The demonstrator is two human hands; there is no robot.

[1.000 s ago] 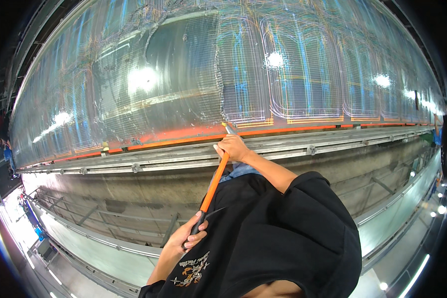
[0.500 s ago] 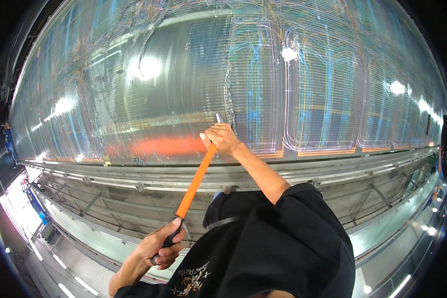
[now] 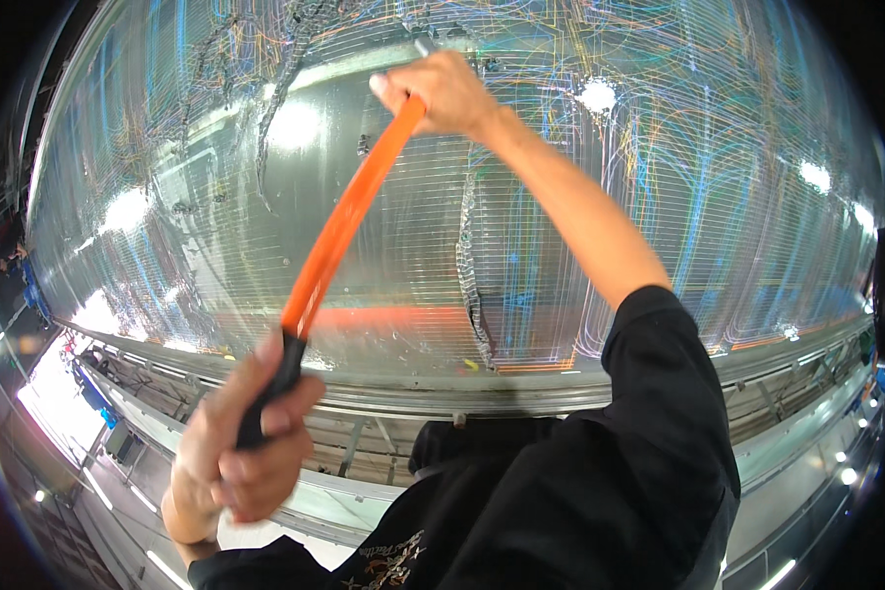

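A long tool (image 3: pixel 348 218) with an orange shaft and a black grip slants from lower left to upper middle across a large glossy panel (image 3: pixel 364 256). My left hand (image 3: pixel 241 447), slightly blurred, is closed round the black grip at the near end. Toward the far end, my right hand (image 3: pixel 444 93) grips the shaft with the arm stretched out. A short metal end (image 3: pixel 424 46) shows beyond my right fingers; the rest of the tool's head is hidden. Curled grey debris (image 3: pixel 467 265) lies in a strip on the panel, right of the shaft.
Coloured fine lines cover much of the panel, with a smoother, greyer patch in the middle. More crumpled dark debris (image 3: pixel 280 98) lies at the upper left. A metal rail (image 3: pixel 433 393) runs along the panel's near edge, close to my body. Bright lamp reflections dot the surface.
Both hands and the tool have moved: my right hand far forward over the panel, my left hand leftward and a little up. My body has leaned closer to the panel.
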